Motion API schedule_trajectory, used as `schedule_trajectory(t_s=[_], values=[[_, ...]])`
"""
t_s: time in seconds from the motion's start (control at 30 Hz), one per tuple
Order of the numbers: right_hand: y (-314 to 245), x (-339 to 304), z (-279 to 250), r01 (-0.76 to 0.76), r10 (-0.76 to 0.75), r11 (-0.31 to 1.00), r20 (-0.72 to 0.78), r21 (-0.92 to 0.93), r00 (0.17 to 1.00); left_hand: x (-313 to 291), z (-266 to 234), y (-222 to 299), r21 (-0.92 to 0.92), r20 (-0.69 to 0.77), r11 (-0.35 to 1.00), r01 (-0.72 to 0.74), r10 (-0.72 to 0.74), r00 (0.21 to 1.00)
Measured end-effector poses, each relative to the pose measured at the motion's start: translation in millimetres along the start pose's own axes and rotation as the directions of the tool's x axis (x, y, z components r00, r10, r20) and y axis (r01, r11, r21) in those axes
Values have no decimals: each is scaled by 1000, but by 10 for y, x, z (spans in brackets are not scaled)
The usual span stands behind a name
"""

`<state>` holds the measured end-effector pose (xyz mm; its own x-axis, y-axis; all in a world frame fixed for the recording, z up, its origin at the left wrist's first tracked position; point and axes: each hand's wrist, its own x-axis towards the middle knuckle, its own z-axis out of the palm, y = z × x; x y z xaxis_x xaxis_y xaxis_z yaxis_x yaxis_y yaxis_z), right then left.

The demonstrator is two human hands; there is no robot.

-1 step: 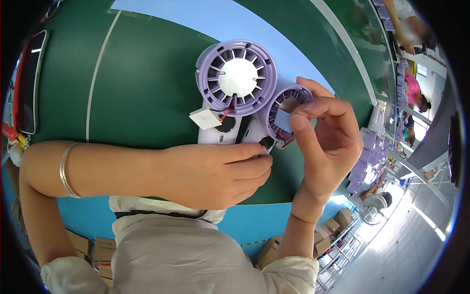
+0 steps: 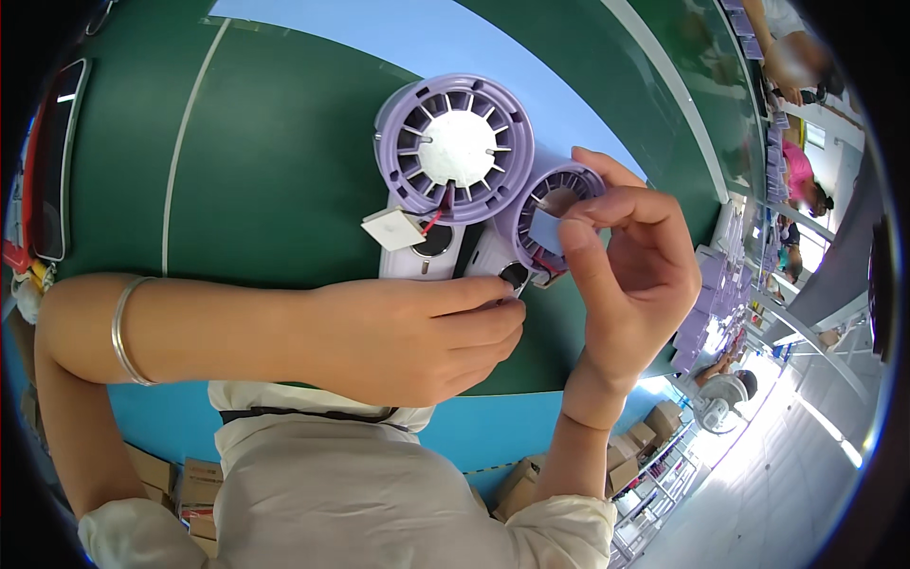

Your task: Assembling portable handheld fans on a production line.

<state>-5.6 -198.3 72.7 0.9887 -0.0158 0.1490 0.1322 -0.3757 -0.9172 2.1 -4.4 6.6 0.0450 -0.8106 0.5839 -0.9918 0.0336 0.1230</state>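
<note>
Two purple and white handheld fans are close together over the green table. The left fan (image 2: 519, 142) has its round open head facing up, with a white disc ringed by fins. A white square plate (image 2: 392, 229) hangs from it on red wires. My left hand (image 2: 431, 337) is closed round the white handle of the right fan (image 2: 523, 223), its fingers beside a black round button. My right hand (image 2: 630, 256) pinches a small pale blue square piece (image 2: 544, 231) between thumb and index finger, at the opening of that fan's head. The lower handles are hidden behind my left hand.
A phone-like device (image 2: 64, 156) with a red edge stands at the far left. A light blue strip (image 2: 379, 33) crosses the green table (image 2: 275, 161). Purple parts (image 2: 711, 294) are stacked at the right. Cardboard boxes (image 2: 199, 484) sit below, and other people work far right.
</note>
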Motion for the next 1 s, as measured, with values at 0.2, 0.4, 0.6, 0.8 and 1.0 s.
schedule_trajectory(t_s=[0.2,0.4,0.6,0.8,1.0], values=[[51,35,28,80,-79,991,14,-106,997,-15,27,13,1,4,1000,18,-18,1000],[52,22,-31,86,-81,986,36,-145,996,-12,53,30,-3,-34,999,38,-38,999],[61,13,-37,84,-80,986,29,-143,996,-16,47,27,18,-25,999,34,-33,999],[34,26,11,31,-35,996,-52,-81,998,-16,35,27,13,-8,1000,25,-25,1000],[46,31,6,55,-59,996,-50,-76,997,-9,34,29,13,0,1000,28,-28,1000]])
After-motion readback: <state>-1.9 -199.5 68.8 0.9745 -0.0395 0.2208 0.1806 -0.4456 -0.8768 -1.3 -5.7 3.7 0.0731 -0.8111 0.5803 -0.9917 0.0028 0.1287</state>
